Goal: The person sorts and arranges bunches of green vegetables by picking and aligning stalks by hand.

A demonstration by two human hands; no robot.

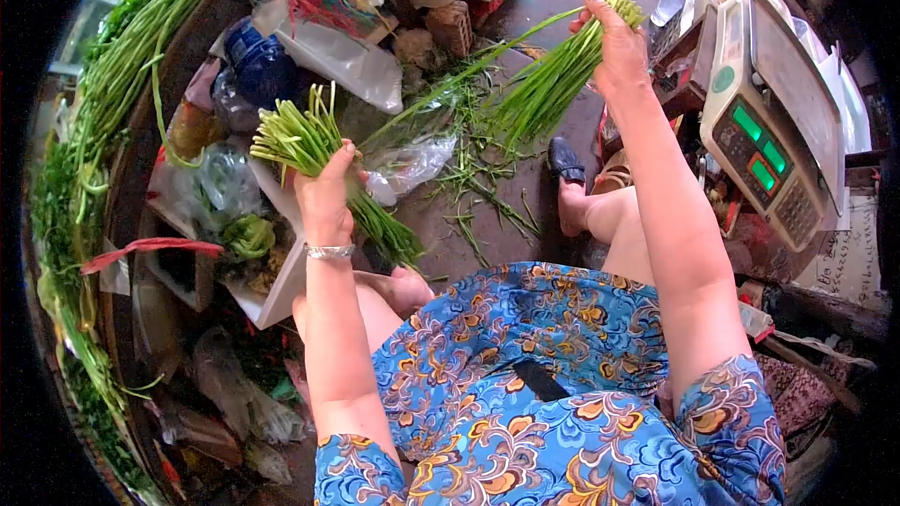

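My left hand (325,192) is closed around a bunch of chives (298,136), pale cut ends pointing up and left, green leaves hanging down toward my knee. Raised at the upper right, my right hand (619,49) grips another bunch of chives (553,84). Its pale ends stick out past my fingers, and its leaves fan down to the left. A few long strands (469,70) stretch from this bunch toward the left one. Loose green trimmings (478,164) lie scattered on the floor between my hands.
A scale (778,122) with lit green digits stands at right. Long green beans (141,47) hang over the curved counter edge at left. Below are a blue round object (255,61), a white foam piece (347,70) and clear plastic bags (417,164). A shoe (565,161) shows on my foot.
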